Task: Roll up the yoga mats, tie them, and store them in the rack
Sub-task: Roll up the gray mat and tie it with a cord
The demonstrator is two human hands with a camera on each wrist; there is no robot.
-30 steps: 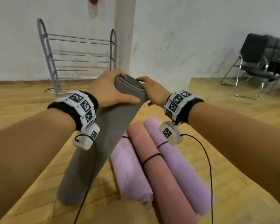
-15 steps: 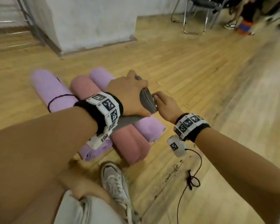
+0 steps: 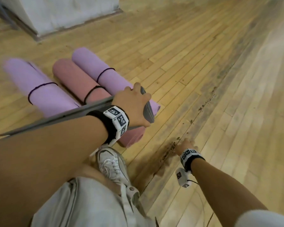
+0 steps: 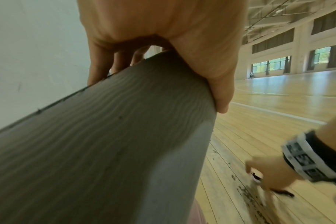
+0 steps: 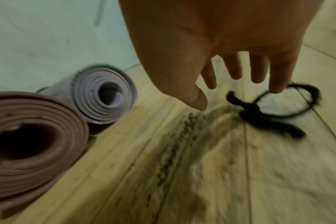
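Grey mat sits rolled in my left hand, fingers curled round its end, no tie on it yet. My right hand reaches down with fingers spread, holding nothing, a fingertip at the black cord on the floor. Three tied rolls lie beside me. Tying and racking remain, I judge.

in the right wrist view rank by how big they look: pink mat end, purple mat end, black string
1. pink mat end, largest, though it lies nearest the camera, which inflates it.
2. purple mat end.
3. black string, thin; its loop spans nearly as wide as the purple mat end, so that ranking is unsure.
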